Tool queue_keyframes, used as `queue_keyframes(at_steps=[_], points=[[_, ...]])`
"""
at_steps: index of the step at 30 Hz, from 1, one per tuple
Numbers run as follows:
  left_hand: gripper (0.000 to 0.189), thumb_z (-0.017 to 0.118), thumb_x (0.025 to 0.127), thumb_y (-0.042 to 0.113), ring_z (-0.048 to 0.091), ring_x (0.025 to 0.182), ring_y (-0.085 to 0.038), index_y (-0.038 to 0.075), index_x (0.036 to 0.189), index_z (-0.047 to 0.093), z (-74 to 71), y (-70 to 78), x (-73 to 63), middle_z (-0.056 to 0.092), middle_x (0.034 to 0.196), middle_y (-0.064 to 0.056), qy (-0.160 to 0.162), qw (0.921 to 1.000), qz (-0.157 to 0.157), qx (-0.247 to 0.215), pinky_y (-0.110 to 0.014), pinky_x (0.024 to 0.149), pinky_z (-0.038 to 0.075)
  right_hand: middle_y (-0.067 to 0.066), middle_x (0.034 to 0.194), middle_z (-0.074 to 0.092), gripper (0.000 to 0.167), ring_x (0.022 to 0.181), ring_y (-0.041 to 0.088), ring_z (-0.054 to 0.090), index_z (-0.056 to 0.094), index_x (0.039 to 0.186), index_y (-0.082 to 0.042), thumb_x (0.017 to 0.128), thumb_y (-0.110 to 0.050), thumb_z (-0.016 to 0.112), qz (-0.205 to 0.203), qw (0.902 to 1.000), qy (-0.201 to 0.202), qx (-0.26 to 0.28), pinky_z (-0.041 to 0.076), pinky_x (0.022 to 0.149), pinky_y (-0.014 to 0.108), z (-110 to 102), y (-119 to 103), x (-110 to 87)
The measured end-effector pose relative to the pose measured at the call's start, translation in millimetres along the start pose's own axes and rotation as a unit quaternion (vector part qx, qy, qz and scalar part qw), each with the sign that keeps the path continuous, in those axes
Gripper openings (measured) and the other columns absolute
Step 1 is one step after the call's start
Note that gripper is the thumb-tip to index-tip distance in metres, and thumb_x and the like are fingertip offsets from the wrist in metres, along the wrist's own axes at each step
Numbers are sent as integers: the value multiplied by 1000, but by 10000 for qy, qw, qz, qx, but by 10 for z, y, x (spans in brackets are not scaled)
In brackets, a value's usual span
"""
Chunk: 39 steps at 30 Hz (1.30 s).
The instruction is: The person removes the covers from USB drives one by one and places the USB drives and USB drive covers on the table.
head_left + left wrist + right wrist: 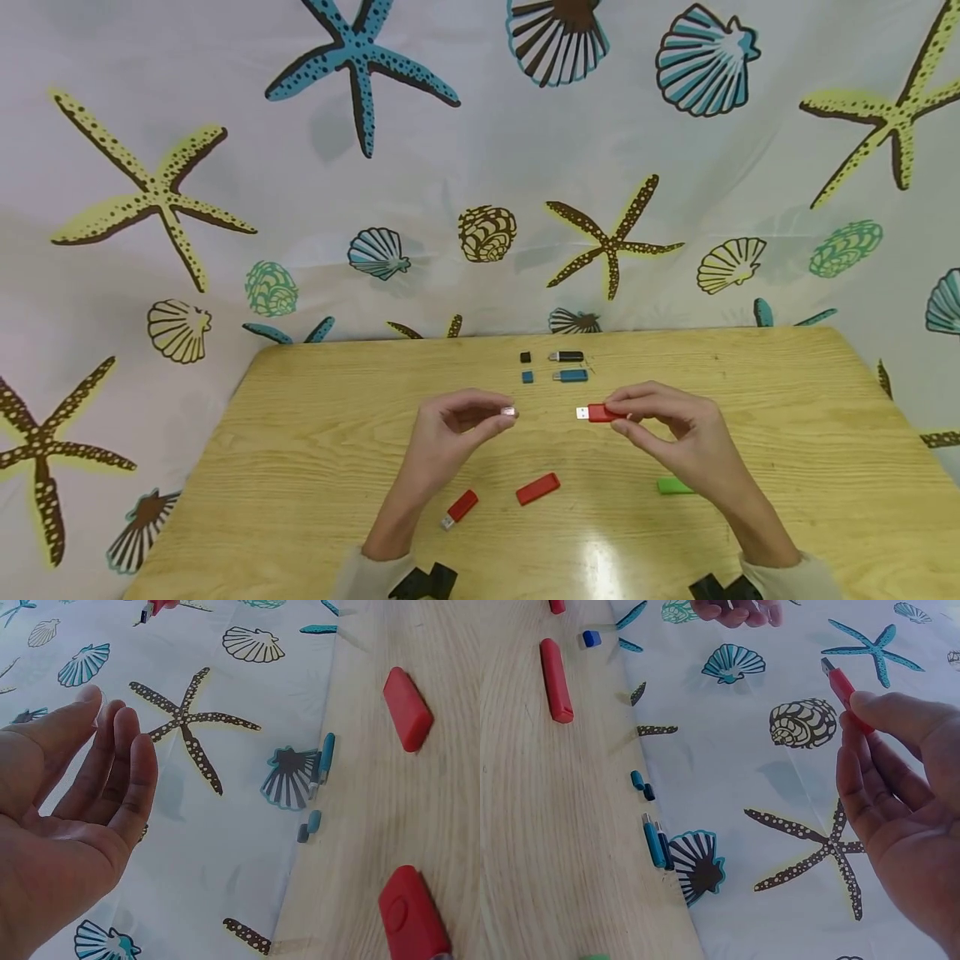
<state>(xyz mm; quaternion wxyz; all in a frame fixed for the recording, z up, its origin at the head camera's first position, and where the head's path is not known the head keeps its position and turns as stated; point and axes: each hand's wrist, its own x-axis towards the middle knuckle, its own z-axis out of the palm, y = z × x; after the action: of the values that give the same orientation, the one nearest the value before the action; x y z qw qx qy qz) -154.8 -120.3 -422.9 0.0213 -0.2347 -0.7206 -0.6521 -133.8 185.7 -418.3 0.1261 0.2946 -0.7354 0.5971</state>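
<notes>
My right hand [678, 425] pinches a red USB stick [600, 412] between thumb and fingers, its metal plug pointing left. Facing it, my left hand [457, 429] holds a small clear cap [509, 411] at its fingertips, mostly hidden by thumb and fingers in the left wrist view. A gap separates cap and plug. Below them on the table lie another red USB stick [461, 507] with its plug showing and a longer red stick [537, 489] with no plug visible. Beside the right wrist, a green piece [673, 486] is partly covered by the hand.
Toward the back of the wooden table [315, 417] lie a black USB stick [567, 357] and a blue one [572, 376]. Left of them sit a black cap [525, 357] and a blue cap [527, 377]. A shell-and-starfish cloth [435, 167] hangs behind the table.
</notes>
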Motion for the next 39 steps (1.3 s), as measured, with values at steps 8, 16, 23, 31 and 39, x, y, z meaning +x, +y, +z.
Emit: queue_keyframes(at_steps=[8,16,23,31,39], points=[[16,78,92,9,74,90,-22,7,108,79,50,-111,13,76,104,-9,344,9985,-422,89,-35,81,61,11,113,73,26,105,14,68,78,109,-2,88,13,73,257,9992,191,-252,58,85,25,53,165,3],[19,77,92,5,75,96,-26,1,111,78,70,-233,55,76,106,-14,382,9980,-506,62,-33,84,60,9,113,74,23,101,11,69,79,110,-5,91,7,74,353,9977,314,-488,58,78,21,119,344,22],[19,75,95,10,75,90,-29,-1,111,77,112,-336,100,76,102,-14,423,9972,-604,152,-33,80,61,10,111,75,24,99,14,70,79,111,-4,90,7,74,284,9971,437,-560,58,78,23,171,441,60],[16,77,94,13,75,87,-25,4,107,79,171,-417,203,77,97,-11,518,9956,-665,397,-35,78,61,9,113,75,22,104,13,69,79,112,-5,92,4,73,547,9963,409,-523,58,82,22,201,589,112],[15,77,93,12,75,86,-21,4,105,80,209,-497,309,78,98,-8,522,9939,-618,754,-30,75,61,11,114,75,18,107,19,68,79,110,-3,94,-2,74,934,9928,513,-539,58,83,24,237,706,149]])
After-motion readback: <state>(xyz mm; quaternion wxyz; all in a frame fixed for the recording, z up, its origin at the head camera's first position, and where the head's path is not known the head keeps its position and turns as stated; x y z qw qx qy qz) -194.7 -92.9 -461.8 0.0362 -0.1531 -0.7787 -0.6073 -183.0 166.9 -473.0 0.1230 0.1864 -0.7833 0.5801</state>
